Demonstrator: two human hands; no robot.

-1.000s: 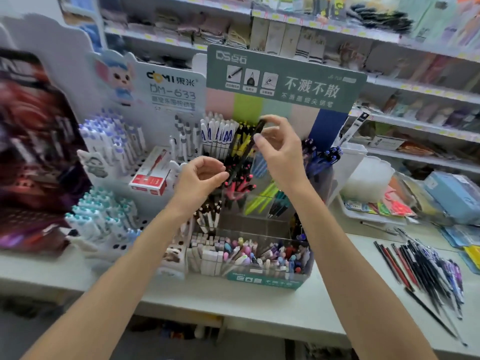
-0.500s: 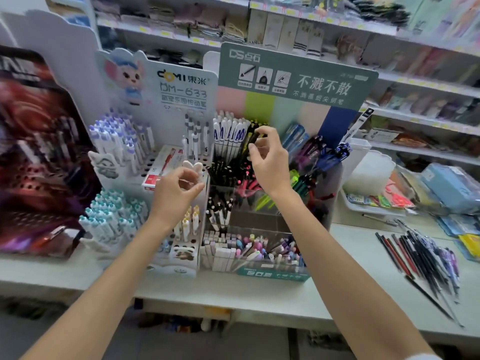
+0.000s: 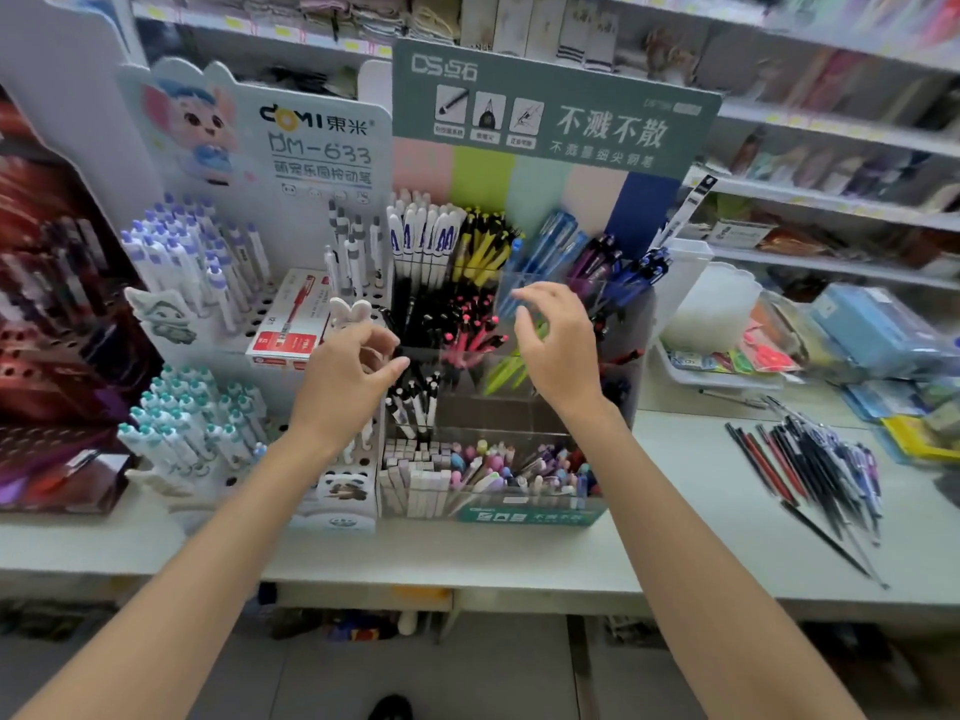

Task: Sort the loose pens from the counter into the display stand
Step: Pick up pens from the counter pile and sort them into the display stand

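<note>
While both our hands hover in front of the display stand [image 3: 524, 517], the loose pens [image 3: 810, 470] lie in a fanned heap on the tabletop [image 3: 675, 511], well to the right of the stand. Our left hand [image 3: 348, 379] sits before the stand's left compartments, its fingers [image 3: 389, 365] loosely curled round nothing we can see. Our right hand [image 3: 558, 350] hangs before the middle compartments, its fingers [image 3: 540, 292] relaxed and slightly spread, also holding nothing.

We judge the pens light, stiff and slim. Their smooth barrels may roll or slide against each other, so the heap could shift when one is pulled. We would pinch a pen at mid-barrel between thumb and forefinger, or gather a few of one colour together. Either way, we would line them up over a matching compartment before letting go.
</note>
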